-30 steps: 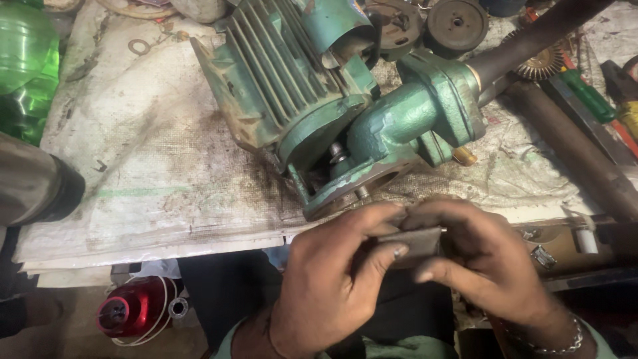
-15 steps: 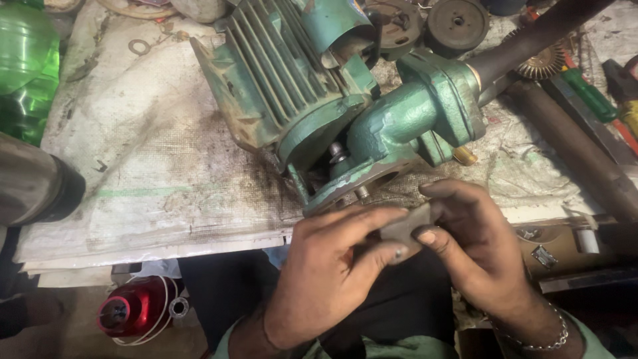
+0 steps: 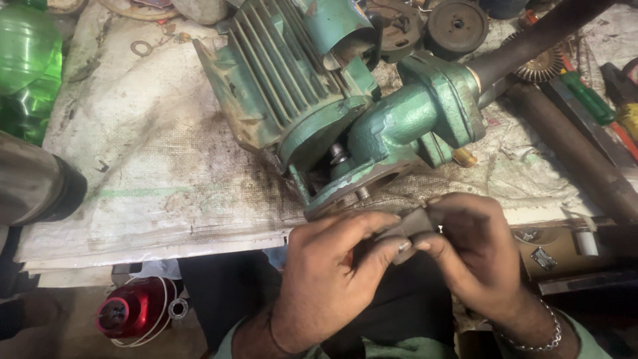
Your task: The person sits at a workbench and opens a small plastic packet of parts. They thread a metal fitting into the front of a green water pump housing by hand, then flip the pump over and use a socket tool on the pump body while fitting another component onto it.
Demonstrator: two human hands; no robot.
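A green, finned electric motor with a pump housing point(image 3: 345, 106) lies on its side on a dirty white sack cloth point(image 3: 146, 166) over the bench. Just in front of the pump's open mouth, my left hand point(image 3: 332, 272) and my right hand point(image 3: 478, 259) meet at the bench edge. Both pinch a small, flat, dark grey metal piece point(image 3: 409, 233) between thumbs and fingertips. Most of the piece is hidden by my fingers. A bracelet sits on my right wrist.
A green plastic bottle point(image 3: 23, 66) stands at the far left beside a dark pipe end point(image 3: 40, 189). Long dark pipes point(image 3: 571, 153), a green-handled screwdriver point(image 3: 588, 96), round metal discs point(image 3: 455, 26) and a gear lie at the back right. A red cylinder point(image 3: 133, 312) sits on the floor.
My hands have stayed at the bench edge, drawing closer together around the small metal piece and turning it. The motor has not moved.
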